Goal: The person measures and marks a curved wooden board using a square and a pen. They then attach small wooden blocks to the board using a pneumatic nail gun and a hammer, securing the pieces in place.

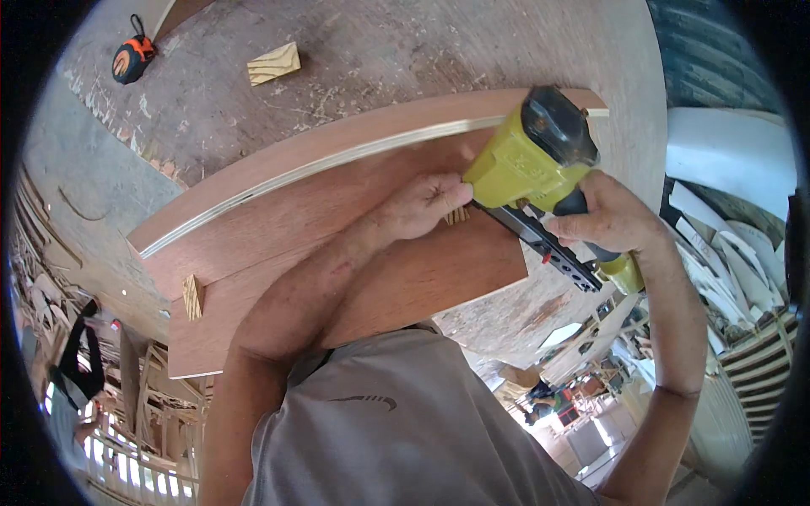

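Observation:
My right hand (612, 215) is wrapped round the handle of a yellow-green and black nail gun (515, 164). The gun is tilted, its black magazine (544, 244) slanting down to the right. Close to its nose, my left hand (422, 207) is closed, thumb tip against the tool's side, over a small wood block (457, 217) that is mostly hidden. The block lies by a reddish plywood panel (422, 270). Along the panel's far side runs a long, curved plywood strip (337, 139) with a pale edge. Another small wood block (192, 297) stands at the panel's left end.
A loose wood block (274, 64) and an orange and black tape measure (133, 59) lie on the worn worktable (405, 59). Wood offcuts (730, 253) are piled at the right. Slatted wooden frames (143, 447) stand at the lower left. A person (544, 401) is in the background.

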{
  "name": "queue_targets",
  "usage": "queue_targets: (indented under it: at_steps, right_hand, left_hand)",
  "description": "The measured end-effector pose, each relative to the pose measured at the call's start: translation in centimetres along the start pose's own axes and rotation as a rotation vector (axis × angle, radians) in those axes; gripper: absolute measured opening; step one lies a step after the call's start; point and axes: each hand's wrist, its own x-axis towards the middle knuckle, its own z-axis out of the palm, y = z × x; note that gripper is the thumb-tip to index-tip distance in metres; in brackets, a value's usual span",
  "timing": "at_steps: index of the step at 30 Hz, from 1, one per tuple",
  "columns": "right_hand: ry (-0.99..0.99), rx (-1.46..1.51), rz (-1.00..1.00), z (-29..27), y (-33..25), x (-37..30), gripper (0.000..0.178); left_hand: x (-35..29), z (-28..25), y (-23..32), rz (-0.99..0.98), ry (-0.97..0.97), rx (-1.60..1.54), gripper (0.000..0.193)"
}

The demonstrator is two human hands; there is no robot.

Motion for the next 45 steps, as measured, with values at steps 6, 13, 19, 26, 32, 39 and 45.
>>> queue_targets:
  at_steps: [6, 13, 19, 26, 32, 39, 45]
  right_hand:
    - [-0.016, -0.133, 0.081, 0.2, -1.9, -0.4, 0.049]
    - [0.013, -0.483, -0.041, 0.2, -3.2, 0.3, 0.037]
    - [0.027, -0.51, -0.056, -0.6, -3.7, 1.0, 0.04]
    - [0.039, -0.506, -0.102, -0.8, -2.9, 1.3, 0.043]
    - [0.058, -0.513, -0.076, -0.5, -1.8, 1.6, 0.042]
    - [0.091, -0.522, -0.054, -0.3, -1.7, 1.6, 0.043]
    - [0.101, -0.459, -0.03, -0.1, -1.4, 1.2, 0.048]
  left_hand:
    - [-0.2, 0.1, 1.1, 0.011, -0.002, 0.029, 0.051]
    - [-1.6, 0.3, -0.5, 0.114, 0.019, -0.005, 0.045]
    - [-1.7, 1.3, -0.3, 0.149, 0.119, 0.077, 0.038]
    - [-1.7, 1.3, 0.1, 0.129, 0.115, 0.148, 0.039]
    - [-1.8, 1.7, 0.3, 0.159, 0.146, 0.143, 0.041]
    - [-1.7, 1.5, 0.0, 0.105, 0.123, 0.15, 0.042]
    - [-1.7, 1.1, 0.6, 0.078, 0.104, 0.122, 0.045]
